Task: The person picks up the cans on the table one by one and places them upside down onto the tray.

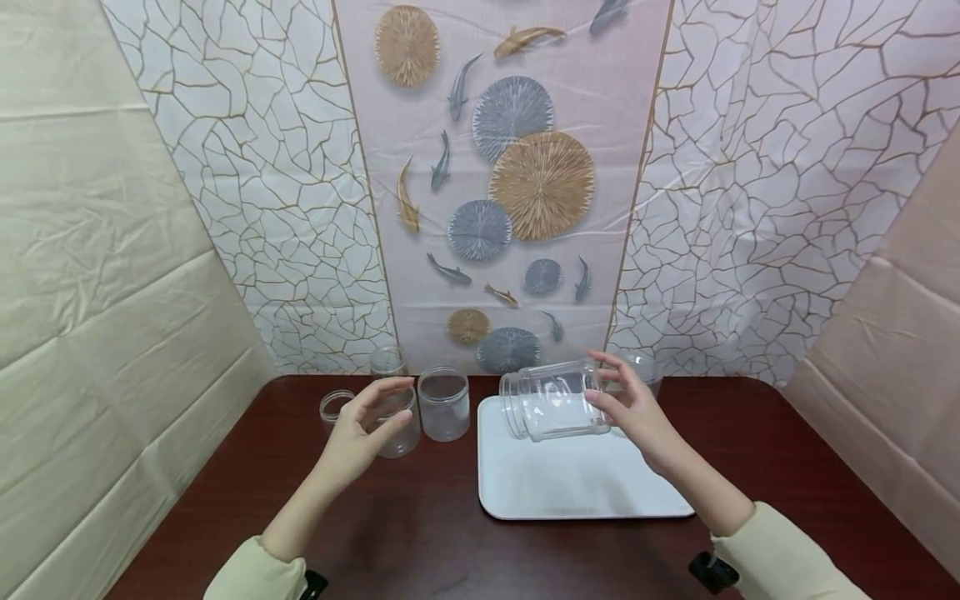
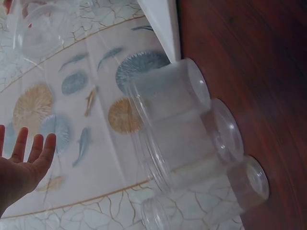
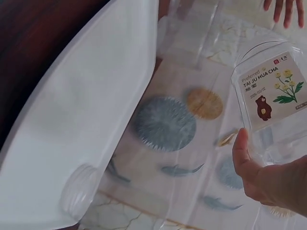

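My right hand (image 1: 633, 417) grips a clear plastic jar (image 1: 558, 404) near its base, thumb at the near side. The jar lies on its side in the air above the white tray (image 1: 585, 492), its open mouth pointing left. In the right wrist view its label (image 3: 276, 91) shows yellow flowers and a bear. My left hand (image 1: 360, 433) holds nothing, its fingers (image 2: 19, 146) relaxed and apart in the left wrist view. In the head view it overlaps a clear jar (image 1: 399, 437), with another upright jar (image 1: 445, 408) just right of it.
More clear jars stand at the left, a small one (image 1: 337, 405) and one farther back (image 1: 387, 361). Another clear jar (image 1: 643, 372) is at the tray's far right, partly behind my right hand. A patterned cloth (image 1: 495, 292) hangs along the dark red table's (image 1: 420, 533) back edge.
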Tool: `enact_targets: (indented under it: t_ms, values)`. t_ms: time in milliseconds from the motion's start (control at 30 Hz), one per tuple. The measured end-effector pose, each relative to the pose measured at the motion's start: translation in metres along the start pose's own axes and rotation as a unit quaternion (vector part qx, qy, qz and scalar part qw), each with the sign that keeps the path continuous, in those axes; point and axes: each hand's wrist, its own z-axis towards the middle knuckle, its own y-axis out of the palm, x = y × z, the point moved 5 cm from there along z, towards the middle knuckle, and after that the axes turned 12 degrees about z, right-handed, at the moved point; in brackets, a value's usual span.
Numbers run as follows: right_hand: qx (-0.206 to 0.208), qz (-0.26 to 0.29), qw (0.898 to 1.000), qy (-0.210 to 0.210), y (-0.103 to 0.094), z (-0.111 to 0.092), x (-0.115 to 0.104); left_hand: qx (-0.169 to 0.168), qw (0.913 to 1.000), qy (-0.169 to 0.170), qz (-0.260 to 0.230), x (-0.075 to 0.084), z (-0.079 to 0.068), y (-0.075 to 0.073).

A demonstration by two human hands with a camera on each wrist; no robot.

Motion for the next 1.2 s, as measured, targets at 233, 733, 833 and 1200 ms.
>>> enact_targets:
  t_ms: [233, 733, 833, 1200]
  values:
    - [0.02, -0.049, 0.999, 0.005, -0.015, 0.002, 0.009, 0.018, 0.9996, 0.018, 0.014, -0.007, -0.003, -0.01]
    - [0.036, -0.146, 0.989, 0.004, -0.029, 0.001, 0.015, 0.041, 0.9989, 0.016, 0.018, -0.016, -0.009, -0.02]
    - [0.032, -0.173, 0.984, -0.004, -0.032, 0.002, 0.015, 0.047, 0.9984, 0.018, 0.023, -0.016, -0.009, -0.023]
    - [0.006, -0.308, 0.951, -0.013, -0.038, 0.0, 0.018, 0.066, 0.9972, 0.021, 0.031, -0.023, -0.021, -0.03]
